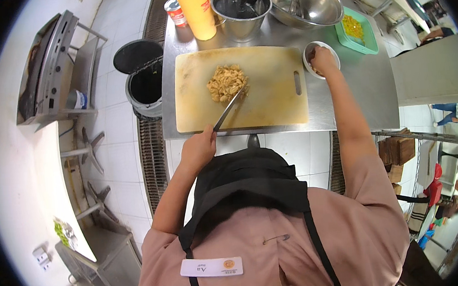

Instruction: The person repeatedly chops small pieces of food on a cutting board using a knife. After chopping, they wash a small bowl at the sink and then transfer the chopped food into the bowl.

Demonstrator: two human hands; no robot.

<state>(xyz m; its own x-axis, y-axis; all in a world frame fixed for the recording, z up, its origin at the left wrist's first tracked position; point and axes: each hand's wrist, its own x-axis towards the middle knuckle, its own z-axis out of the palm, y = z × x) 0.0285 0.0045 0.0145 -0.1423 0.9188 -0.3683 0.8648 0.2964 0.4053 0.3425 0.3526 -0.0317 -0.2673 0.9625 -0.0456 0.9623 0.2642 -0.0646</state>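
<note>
My left hand [199, 149] is closed round the dark handle of a kitchen knife [230, 110]. The blade slants up and to the right, its tip at the lower right of a pile of chopped light-brown food [226, 83]; its exact kind is unclear. The pile lies on a yellowed cutting board [277, 105] with a slot at its right end. Right of the board, my right hand [323, 62] reaches into a small white bowl [315, 44], fingers bunched downward. What they hold is hidden, though a little brown shows inside the bowl.
Along the table's far side stand a red-and-white can [175, 13], a yellow-orange squeeze bottle [196, 15], a metal pot [242, 29] of utensils and a steel mixing bowl [331, 8] with a whisk. A green tub [371, 44] holds yellow food. A dark bin [144, 90] stands left.
</note>
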